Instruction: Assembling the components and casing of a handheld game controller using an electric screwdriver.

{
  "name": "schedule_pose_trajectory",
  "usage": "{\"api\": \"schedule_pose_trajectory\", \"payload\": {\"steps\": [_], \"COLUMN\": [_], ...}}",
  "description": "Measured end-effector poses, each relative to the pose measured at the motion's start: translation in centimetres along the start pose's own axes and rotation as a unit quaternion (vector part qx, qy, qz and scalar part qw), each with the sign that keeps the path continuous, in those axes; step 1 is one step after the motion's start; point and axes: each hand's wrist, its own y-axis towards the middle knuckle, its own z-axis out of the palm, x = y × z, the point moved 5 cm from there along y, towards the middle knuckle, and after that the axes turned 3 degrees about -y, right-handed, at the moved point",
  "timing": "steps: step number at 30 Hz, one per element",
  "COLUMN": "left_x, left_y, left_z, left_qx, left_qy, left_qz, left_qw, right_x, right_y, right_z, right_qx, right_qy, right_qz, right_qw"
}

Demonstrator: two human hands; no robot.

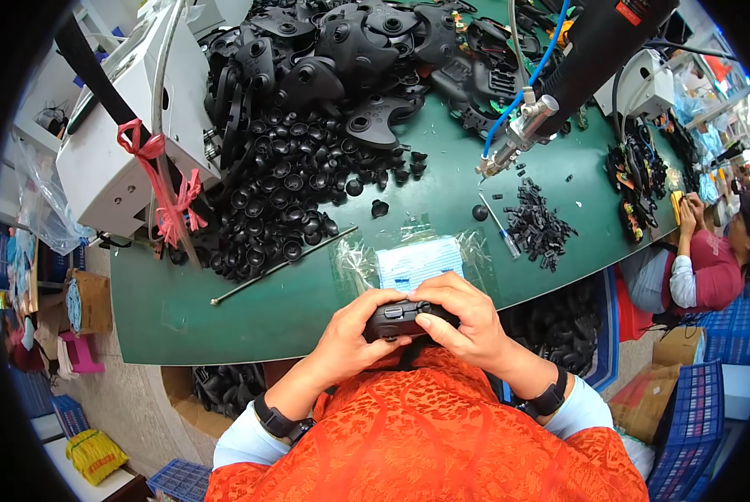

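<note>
A black game controller (385, 323) is held between my two hands, close to my body at the table's near edge. My left hand (346, 333) wraps its left end, fingers along the far side. Around the right end closes my right hand (468, 325), its thumb pressed on the side facing me. Just beyond the controller lies a light blue cloth (421, 261), taped down under clear film. To the left spreads a heap of black thumbstick caps (284, 197). Small black plastic pieces (540, 224) are piled to the right, beside a thin pen-like tool (500, 226).
Black controller shells (333, 58) are stacked at the back of the green table (249, 322). A metal-tipped tool (521, 134) with a blue hose hangs at right. A thin rod (284, 266) lies at left by a white machine (128, 134). Another person (709, 259) sits far right.
</note>
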Motion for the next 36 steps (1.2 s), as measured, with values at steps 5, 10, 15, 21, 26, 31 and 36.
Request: {"api": "schedule_pose_trajectory", "payload": {"steps": [5,10,15,21,26,31,36], "left_x": [0.4,0.2,0.8,2.5,2.8,1.0,0.5], "left_y": [-0.1,0.0,-0.2,-1.0,-1.0,0.8,2.0], "left_z": [-0.1,0.0,0.1,-0.3,-0.1,-1.5,-1.5], "left_qx": [0.004,0.015,0.009,-0.038,-0.037,0.042,0.050], "left_qy": [-0.014,-0.017,-0.012,-0.107,-0.201,-0.110,-0.091], "left_qz": [0.004,0.008,0.003,-0.068,-0.106,-0.044,-0.057], "left_qw": [1.000,1.000,1.000,0.991,0.973,0.992,0.993], "right_x": [-0.1,-0.3,-0.7,-1.4,-3.7,-4.3,-4.3], "right_y": [0.4,0.6,0.7,-0.4,-2.8,-3.2,-3.2], "right_z": [-0.1,-0.3,0.0,-1.5,-0.6,-0.2,-0.2], "right_qx": [0.022,0.028,0.038,0.001,0.082,0.080,0.103], "right_qy": [0.023,0.025,0.030,0.011,0.047,0.027,0.006], "right_qz": [0.017,-0.006,0.046,0.073,0.206,0.188,0.209], "right_qw": [0.999,0.999,0.998,0.997,0.974,0.978,0.972]}}
